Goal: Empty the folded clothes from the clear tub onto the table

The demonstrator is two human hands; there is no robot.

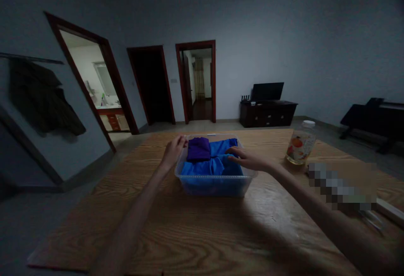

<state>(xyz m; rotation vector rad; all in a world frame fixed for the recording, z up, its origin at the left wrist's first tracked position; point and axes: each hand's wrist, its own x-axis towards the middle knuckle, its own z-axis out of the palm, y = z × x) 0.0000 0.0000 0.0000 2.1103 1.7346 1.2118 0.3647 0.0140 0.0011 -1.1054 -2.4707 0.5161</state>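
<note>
- step in hand, as judged: the person is seemingly settling folded cloth inside a clear plastic bin (pixel 202 176) that is standing on the wooden desk (pixel 167 221).
- left hand (pixel 173 150): it is resting at the left side of the bin, fingers curling at the rim; whether they are pinching the plastic, cannot tell.
- right hand (pixel 246 158): it is reaching over the right rim, fingers bending down at the blue cloth (pixel 232 168); fingers are looking slightly apart, but whether they are pinching fabric, cannot tell.
- position of cloth: the blue cloth is lying inside the bin, right under the right fingertips; the purple bundle (pixel 198 149) is sitting in the far left part, just beside the left hand and well apart from the right.
- next move, as judged: it is calling for a light right-hand touch on the soft fabric, with the left hand steadying the bin, so the purple bundle is not getting disturbed.
- surroundings: a capped bottle (pixel 299 145) is standing on the desk, to the right of the bin, apart from both hands.
</note>
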